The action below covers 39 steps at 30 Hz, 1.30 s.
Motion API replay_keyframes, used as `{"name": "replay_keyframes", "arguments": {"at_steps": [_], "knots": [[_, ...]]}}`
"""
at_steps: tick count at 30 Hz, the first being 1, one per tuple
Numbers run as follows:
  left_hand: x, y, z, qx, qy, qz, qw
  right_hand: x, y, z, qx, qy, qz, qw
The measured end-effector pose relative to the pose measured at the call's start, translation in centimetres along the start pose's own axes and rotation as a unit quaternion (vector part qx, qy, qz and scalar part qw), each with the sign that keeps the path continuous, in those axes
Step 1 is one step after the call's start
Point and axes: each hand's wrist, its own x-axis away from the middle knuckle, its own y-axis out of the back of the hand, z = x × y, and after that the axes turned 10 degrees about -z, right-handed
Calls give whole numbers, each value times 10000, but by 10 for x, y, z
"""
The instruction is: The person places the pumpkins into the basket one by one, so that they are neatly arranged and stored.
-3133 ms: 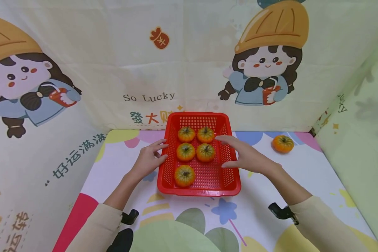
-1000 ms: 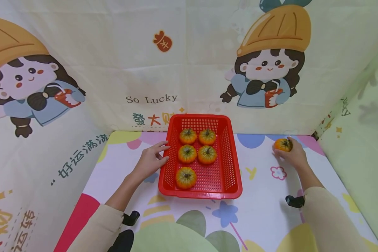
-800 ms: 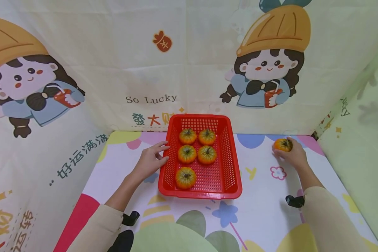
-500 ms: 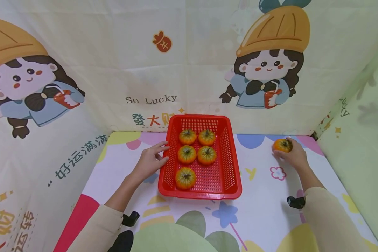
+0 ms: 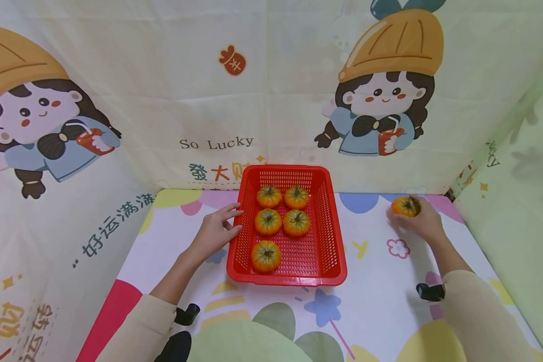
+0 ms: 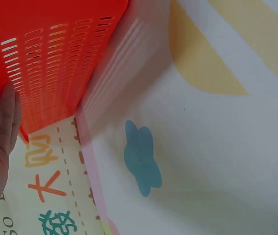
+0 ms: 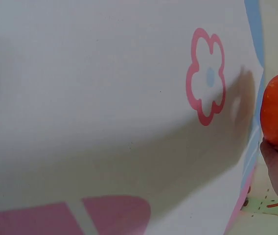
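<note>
A red plastic basket (image 5: 286,277) stands on the table in the middle of the head view. Several small orange pumpkins with green-streaked tops, such as the front pumpkin (image 5: 266,256), sit inside it. At the basket's left rim, my left hand (image 5: 213,232) rests its fingertips; the left wrist view shows its fingers (image 6: 5,122) extended against the outer wall. Far to the right, my right hand (image 5: 427,221) grips a single pumpkin (image 5: 403,206) between thumb and fingers, and they hide its right side. The right wrist view catches this orange pumpkin (image 7: 277,115) at its edge.
A printed cloth with coloured shapes covers the table (image 5: 371,281). Behind rises a cartoon-patterned backdrop (image 5: 289,90), close to the basket's far side. Another patterned cloth wall (image 5: 516,211) stands on the right, beyond the right hand.
From above the basket's right side, my right hand has moved right to the lone pumpkin and taken hold of it. The left hand and basket have stayed in place.
</note>
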Motion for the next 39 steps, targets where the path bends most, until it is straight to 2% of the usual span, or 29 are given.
{"name": "replay_keyframes", "arguments": {"at_steps": [12, 20, 26, 32, 39], "knots": [[-1, 1, -2, -28, 2, 5, 10000, 9, 10, 28, -64, 627, -104, 9980], [-1, 1, -2, -15, -18, 2, 10000, 22, 10, 55, -280, 855, -27, 9959], [-1, 2, -1, -20, -11, 7, 10000, 30, 12, 76, -303, 1200, -33, 9923], [-2, 2, 0, -7, 7, 27, 10000, 38, 10, 97, -426, 1366, 86, 9897], [-2, 2, -1, 17, 28, 40, 10000, 45, 3, 119, -635, 1773, 233, 9818]]}}
